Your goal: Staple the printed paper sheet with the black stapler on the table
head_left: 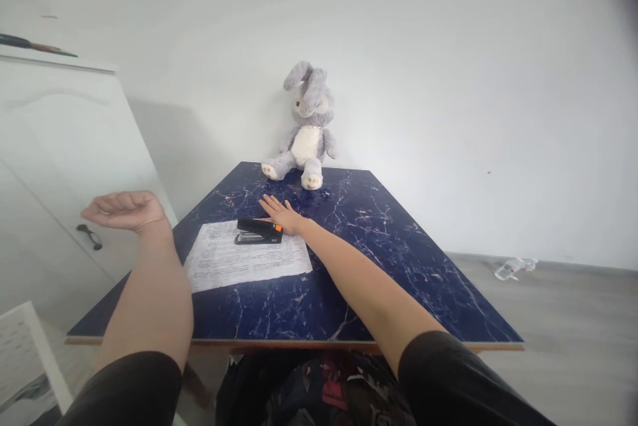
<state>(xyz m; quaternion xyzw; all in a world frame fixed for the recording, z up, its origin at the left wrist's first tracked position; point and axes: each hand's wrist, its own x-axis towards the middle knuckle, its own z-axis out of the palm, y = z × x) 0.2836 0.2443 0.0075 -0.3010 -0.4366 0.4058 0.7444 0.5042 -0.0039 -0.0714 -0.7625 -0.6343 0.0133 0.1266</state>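
Note:
A black stapler (pixel 259 231) with an orange patch at its right end lies on a white printed sheet of paper (pixel 239 270), left of the middle of the dark blue marbled table (pixel 369 266). My right hand (pixel 285 214) is just behind and right of the stapler, laid flat by the paper's far edge with its fingers stretched and spread. It grips nothing. Raised past the table's left side, my left hand (pixel 124 210) is bent at the wrist with its fingers curled inward. I see nothing in it.
A grey plush rabbit (pixel 306 127) sits at the table's far edge against the white wall. To the left stands a white cabinet (pixel 64 147) with a dark handle and a thin brush-like item (pixel 40 45) on top. Clear plastic wrapping (pixel 514 268) lies on the floor at right.

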